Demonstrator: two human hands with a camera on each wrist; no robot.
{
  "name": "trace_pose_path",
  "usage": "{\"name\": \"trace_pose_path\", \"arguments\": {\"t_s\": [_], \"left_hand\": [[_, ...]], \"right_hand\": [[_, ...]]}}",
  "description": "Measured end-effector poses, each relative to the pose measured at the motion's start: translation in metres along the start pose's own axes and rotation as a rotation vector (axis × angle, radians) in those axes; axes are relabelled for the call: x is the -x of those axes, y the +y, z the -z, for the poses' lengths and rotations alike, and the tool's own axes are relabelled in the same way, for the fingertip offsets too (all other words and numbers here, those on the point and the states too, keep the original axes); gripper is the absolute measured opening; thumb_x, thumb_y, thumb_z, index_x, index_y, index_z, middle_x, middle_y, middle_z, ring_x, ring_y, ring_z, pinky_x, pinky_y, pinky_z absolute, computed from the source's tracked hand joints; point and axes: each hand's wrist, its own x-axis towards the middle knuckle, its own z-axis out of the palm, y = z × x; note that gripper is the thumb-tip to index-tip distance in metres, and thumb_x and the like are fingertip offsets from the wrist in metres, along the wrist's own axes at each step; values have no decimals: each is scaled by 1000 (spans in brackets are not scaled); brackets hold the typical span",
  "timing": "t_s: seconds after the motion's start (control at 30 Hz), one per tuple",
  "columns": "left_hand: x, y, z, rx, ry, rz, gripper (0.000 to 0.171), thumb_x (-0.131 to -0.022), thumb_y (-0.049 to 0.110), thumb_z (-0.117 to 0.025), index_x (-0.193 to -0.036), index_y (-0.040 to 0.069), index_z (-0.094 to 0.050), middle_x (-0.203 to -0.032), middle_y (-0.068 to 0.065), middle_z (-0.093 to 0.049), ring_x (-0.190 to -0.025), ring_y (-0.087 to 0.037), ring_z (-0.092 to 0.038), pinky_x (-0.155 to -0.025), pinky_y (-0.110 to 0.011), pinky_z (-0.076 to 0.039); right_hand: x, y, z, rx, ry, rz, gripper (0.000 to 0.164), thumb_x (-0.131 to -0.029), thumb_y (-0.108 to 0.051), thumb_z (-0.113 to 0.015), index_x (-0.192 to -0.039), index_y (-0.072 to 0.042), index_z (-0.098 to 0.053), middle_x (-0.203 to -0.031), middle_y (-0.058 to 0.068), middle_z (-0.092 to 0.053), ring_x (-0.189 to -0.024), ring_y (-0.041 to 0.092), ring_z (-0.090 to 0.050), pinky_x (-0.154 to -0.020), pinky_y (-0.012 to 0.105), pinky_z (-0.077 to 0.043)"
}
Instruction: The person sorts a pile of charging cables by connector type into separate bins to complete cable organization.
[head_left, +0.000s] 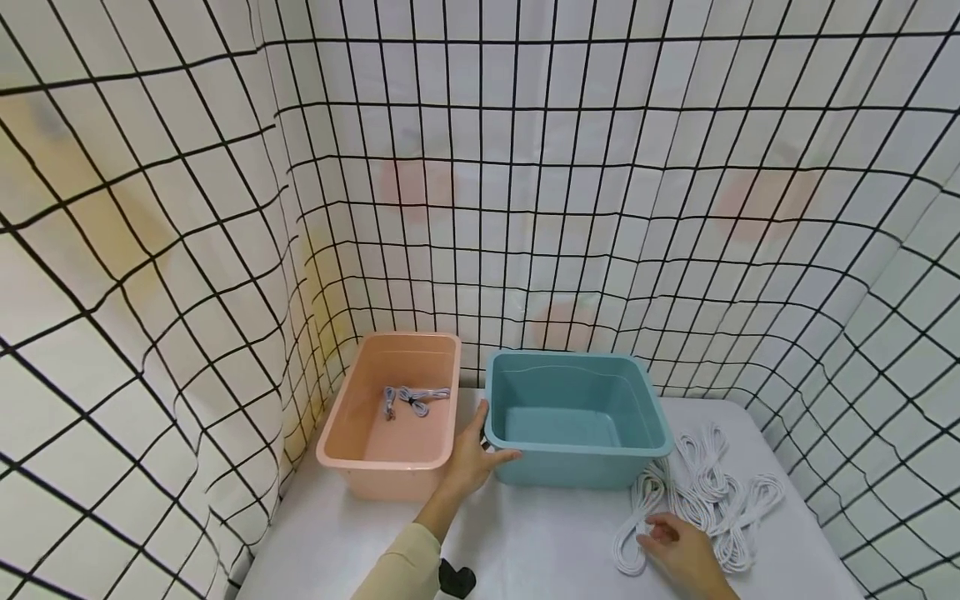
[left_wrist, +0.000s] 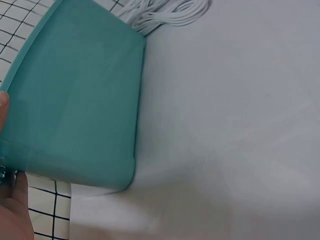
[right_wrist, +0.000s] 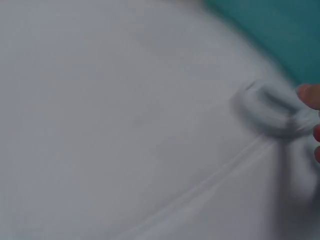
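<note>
My left hand holds the left front corner of the blue-green bin, its thumb on the front wall and its fingers along the left side. In the left wrist view the same bin fills the left part. My right hand is over the near edge of a pile of white cable bundles, just right of the bin. The right fingers are loosely bent, with a gap between thumb and fingertips. Close by the right thumb lies a looped white cable bundle, blurred.
Left of the blue-green bin stands a peach bin with a few tied grey cables inside. A black object shows beside the left sleeve. Black wire grid encloses the white table at the back and sides.
</note>
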Motion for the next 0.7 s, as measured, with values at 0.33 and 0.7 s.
{"name": "trace_pose_path", "arguments": {"t_s": [0.33,0.7], "left_hand": [[2,-1,2,-27,23,3,111,-82,14,-91,-164,1,-18,-169,-15,-19,-147,-37,-35,-111,-46,-43],[-2,0,0,-22,15,-6,112,-81,15,-91,-164,1,-19,-168,-16,-19,-147,-36,-34,-112,-45,-43]], "right_hand": [[10,-1,-34,283,-11,-144,41,-84,-35,-78,-104,-2,-67,-77,-2,-54,-66,17,-52,-56,37,-44],[20,4,-44,211,233,-183,34,-84,-23,-73,-104,4,-71,-66,-6,-53,-57,16,-49,-54,36,-42]]}}
